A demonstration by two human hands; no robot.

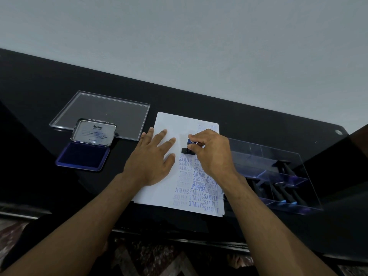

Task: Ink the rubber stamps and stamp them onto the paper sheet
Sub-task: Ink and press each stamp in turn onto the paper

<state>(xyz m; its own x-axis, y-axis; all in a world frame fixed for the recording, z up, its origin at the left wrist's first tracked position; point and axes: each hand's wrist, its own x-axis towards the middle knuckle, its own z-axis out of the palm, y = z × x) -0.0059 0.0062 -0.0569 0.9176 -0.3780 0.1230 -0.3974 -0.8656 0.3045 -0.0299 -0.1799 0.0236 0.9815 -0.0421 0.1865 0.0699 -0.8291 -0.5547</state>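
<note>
Stamp (189, 148) upright on paper (169, 124), base lengthwise left-right; right hand (213, 154) pinching handle, left hand (153, 160) flat.

Both bare forearms reach forward side by side. The left hand (150, 160) lies flat, palm down, fingers straight and slightly spread, thumb angled out to the right. The right hand (211, 154) is curled, knuckles up, its fingertips (192, 147) bunched in a tight pinching grip.

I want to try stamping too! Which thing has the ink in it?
Look left of the white paper sheet on the black table. The ink pad sits in front of a clear flat lid: an open tin, dark blue inside, unlike the see-through plastic nearby.
</note>
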